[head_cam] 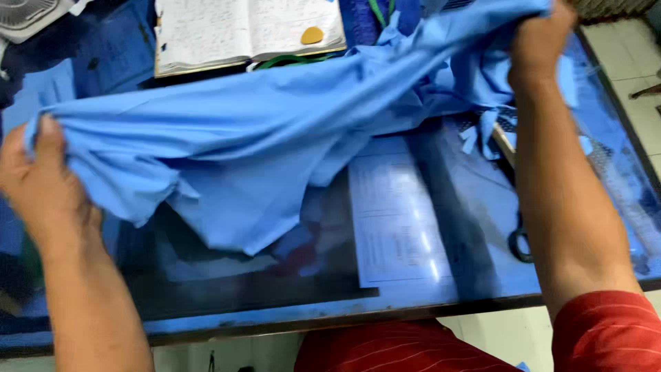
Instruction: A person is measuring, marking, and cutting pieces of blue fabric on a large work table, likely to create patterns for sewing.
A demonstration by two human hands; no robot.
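Both hands hold a light blue cloth (241,131) stretched above the glass-topped table (427,303): the left hand (41,186) pinches one end, the right hand (540,38) grips the other (bunched tight). An open notebook (241,31) lies behind.

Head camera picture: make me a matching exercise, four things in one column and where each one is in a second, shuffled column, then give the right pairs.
Things:
1. light blue cloth
2. open notebook
3. printed sheet
4. scissors

Places:
A. flat under the glass tabletop
B. far edge of the table, pages up
C. stretched between left hand and right hand
D. beside the right forearm, only handles showing

Pairs: 1-C, 2-B, 3-A, 4-D
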